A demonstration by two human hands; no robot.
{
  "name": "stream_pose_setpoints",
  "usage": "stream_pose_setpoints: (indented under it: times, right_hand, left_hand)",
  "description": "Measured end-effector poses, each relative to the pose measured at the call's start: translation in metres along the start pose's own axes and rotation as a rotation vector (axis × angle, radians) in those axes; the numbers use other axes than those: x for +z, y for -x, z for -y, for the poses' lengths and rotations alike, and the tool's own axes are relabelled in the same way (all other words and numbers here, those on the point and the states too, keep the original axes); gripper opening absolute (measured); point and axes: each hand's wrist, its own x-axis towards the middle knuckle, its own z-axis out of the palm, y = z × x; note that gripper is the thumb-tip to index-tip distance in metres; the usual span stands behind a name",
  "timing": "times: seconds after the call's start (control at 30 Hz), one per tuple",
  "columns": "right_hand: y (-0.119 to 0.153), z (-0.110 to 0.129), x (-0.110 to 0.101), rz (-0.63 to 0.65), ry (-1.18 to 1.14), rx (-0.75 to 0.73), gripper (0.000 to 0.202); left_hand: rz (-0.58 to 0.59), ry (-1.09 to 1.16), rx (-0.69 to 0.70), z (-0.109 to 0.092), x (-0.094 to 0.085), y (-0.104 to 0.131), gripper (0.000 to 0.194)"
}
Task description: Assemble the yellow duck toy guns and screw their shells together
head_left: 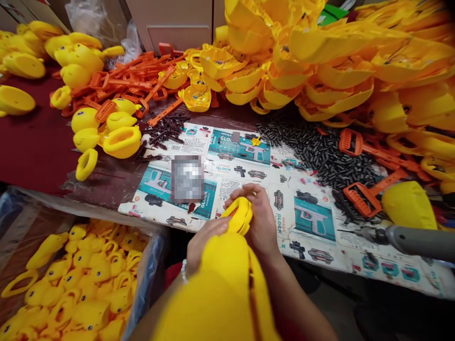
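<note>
A large yellow plastic toy shell [227, 265], ending in a ring-shaped handle, is held between my two hands close to the camera. A dark gap runs along its side where two halves meet. My left hand [206, 239], with a beaded bracelet at the wrist, is closed on the toy's left side near the handle. My right hand [262, 220] curls around the handle end from the right. Beneath the hands lies a flattened printed cardboard sheet [245, 187]. A pixelated patch hides whatever is on the sheet left of my hands.
Yellow half-shells [249, 85] are stacked at the back right. Orange handled parts [124, 80] lie piled at the back left, beside finished-looking yellow ducks [85, 125]. Small black pieces [320, 158] spread rightward. A power screwdriver [408, 239] points in from the right. Lower left, a lined box [156, 255] holds yellow ducks.
</note>
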Motion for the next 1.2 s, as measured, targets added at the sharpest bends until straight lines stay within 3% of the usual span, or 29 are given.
stream_pose_setpoints:
  times: [0.13, 0.23, 0.3, 0.4, 0.67, 0.83, 0.93, 1.0, 1.1, 1.2]
  right_hand:
    - [-0.005, 0.014, 0.005, 0.063, 0.224, 0.011, 0.025]
    - [-0.001, 0.025, 0.007, 0.115, 0.392, -0.027, 0.022]
    - [0.004, 0.031, 0.007, 0.170, 0.429, -0.064, 0.019]
    - [0.011, 0.035, 0.008, 0.245, 0.441, -0.135, 0.033]
    - [0.020, 0.025, 0.015, 0.048, 0.281, -0.287, 0.026]
    - [0.020, 0.032, 0.011, 0.164, 0.452, -0.191, 0.032]
    - [0.012, 0.037, 0.007, 0.217, 0.567, -0.145, 0.039]
    - [0.001, 0.039, 0.004, 0.222, 0.550, -0.039, 0.042]
    - [-0.020, 0.038, 0.003, 0.263, 0.402, 0.234, 0.047]
    - [-0.032, 0.034, 0.005, 0.299, 0.332, 0.321, 0.046]
  left_hand:
    - [0.235, 0.104, 0.177, -0.011, 0.005, 0.003, 0.037]
    - [0.349, 0.069, 0.198, -0.027, 0.008, -0.002, 0.039]
    - [0.336, -0.033, 0.232, -0.036, 0.010, -0.006, 0.039]
    - [0.300, -0.137, 0.332, -0.043, 0.012, -0.008, 0.039]
    - [0.310, -0.157, 0.480, -0.042, 0.018, -0.004, 0.046]
    - [0.328, -0.235, 0.425, -0.047, 0.012, -0.005, 0.046]
    - [0.403, -0.242, 0.308, -0.050, 0.007, -0.008, 0.046]
    - [0.489, -0.212, 0.210, -0.050, 0.006, -0.010, 0.047]
    - [0.616, -0.048, 0.081, -0.046, 0.009, -0.011, 0.046]
    - [0.657, 0.278, -0.083, -0.038, 0.015, -0.010, 0.044]
